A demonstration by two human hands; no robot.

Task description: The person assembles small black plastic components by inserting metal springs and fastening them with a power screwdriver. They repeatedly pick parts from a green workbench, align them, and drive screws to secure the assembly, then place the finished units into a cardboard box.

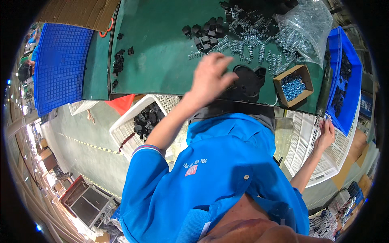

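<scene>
Over the near part of the green worktable point(162, 60), my left hand point(212, 77) is open, its fingers apart and slightly blurred. Just right of it lies a round black plastic part point(246, 83) at the table's near edge. Black knob-like pieces point(206, 34) and many metal coil springs point(251, 40) are heaped beyond the hand. To the right, a small cardboard box point(298, 87) holds blue-silver screws. My right hand point(325, 135) is beside the table's right end, below a blue bin point(346, 117). Its fingers are curled together; whatever they hold is too small to make out.
Loose black pieces point(118, 62) lie at the table's left. A clear plastic bag point(312, 24) covers some springs. A blue crate point(60, 69) stands at far left. White baskets flank me: the left basket point(117, 131) holds black parts, the right basket point(312, 166) stands under my right arm.
</scene>
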